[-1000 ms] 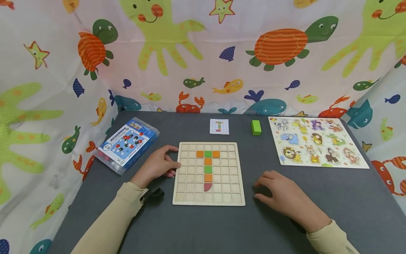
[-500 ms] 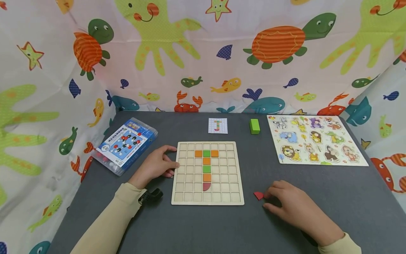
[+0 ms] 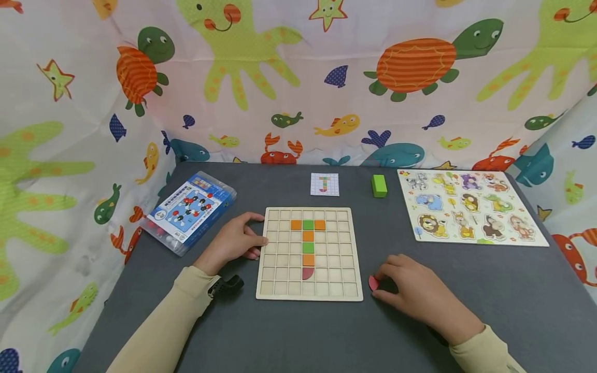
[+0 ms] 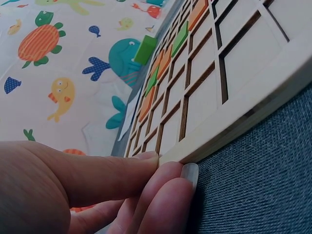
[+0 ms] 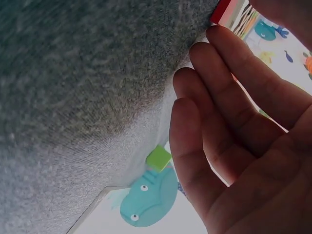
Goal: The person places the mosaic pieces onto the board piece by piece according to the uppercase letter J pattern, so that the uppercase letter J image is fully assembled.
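Note:
My left hand (image 3: 235, 239) grips the left edge of a wooden grid board (image 3: 284, 288), with the thumb at its rim. The left wrist view shows that thumb and curled fingers (image 4: 168, 195) close at the pale rim. Orange and green square tiles form a T in the grid, and a dark pink quarter-round tile (image 3: 308, 273) sits at the foot of its stem. To the right of the board, my right hand (image 3: 410, 285) pinches a small red piece (image 3: 373, 283) between thumb and index finger. In the right wrist view the red piece (image 5: 222, 10) shows at the index fingertip.
Behind the board lies a small pattern card (image 3: 324, 184) with a similar figure. Beside it stands a green block (image 3: 379, 186). An animal puzzle board (image 3: 445, 202) is at the back right, a plastic case (image 3: 188, 210) with a molecule picture at the left.
The red piece lay on the table by my right fingertips half a second ago; now the fingers hold it, slightly nearer the board. My left hand stays at the board.

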`<action>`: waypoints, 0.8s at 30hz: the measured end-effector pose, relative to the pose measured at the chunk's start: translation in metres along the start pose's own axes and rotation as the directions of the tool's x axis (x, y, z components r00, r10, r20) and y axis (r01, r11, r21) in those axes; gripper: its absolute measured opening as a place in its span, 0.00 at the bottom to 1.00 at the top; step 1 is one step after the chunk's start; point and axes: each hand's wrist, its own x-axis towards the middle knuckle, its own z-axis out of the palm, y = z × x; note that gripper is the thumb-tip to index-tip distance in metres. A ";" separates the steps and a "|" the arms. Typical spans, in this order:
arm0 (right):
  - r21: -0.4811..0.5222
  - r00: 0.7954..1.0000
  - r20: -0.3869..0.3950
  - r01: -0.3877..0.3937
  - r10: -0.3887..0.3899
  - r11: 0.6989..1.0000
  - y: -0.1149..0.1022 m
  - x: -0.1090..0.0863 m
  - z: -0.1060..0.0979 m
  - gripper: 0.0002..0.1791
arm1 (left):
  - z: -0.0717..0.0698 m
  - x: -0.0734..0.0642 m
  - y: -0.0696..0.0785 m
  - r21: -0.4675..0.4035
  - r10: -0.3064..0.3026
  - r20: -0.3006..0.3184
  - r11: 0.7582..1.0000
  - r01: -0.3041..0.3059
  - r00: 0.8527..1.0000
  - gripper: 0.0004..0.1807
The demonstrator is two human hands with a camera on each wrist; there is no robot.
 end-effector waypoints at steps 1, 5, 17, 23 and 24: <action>0.001 1.000 0.000 0.000 0.000 1.000 0.000 0.001 0.000 0.12 | 0.000 0.000 0.000 0.001 0.002 -0.002 1.000 -0.002 1.000 0.36; 0.015 1.000 0.005 0.002 -0.003 1.000 -0.001 0.002 0.002 0.12 | -0.001 -0.001 0.000 -0.002 0.008 -0.008 1.000 -0.008 1.000 0.36; 0.018 1.000 -0.001 0.004 -0.004 1.000 -0.005 0.007 0.000 0.13 | 0.001 0.001 -0.002 -0.018 0.025 0.005 1.000 -0.025 1.000 0.36; 0.004 1.000 0.006 0.011 -0.011 1.000 -0.002 0.010 -0.002 0.10 | 0.000 0.004 -0.005 -0.019 0.030 0.008 0.999 -0.029 1.000 0.36; 0.000 1.000 0.004 0.012 -0.012 1.000 -0.002 0.011 -0.004 0.10 | 0.000 0.004 -0.005 -0.019 0.030 0.008 0.999 -0.030 1.000 0.36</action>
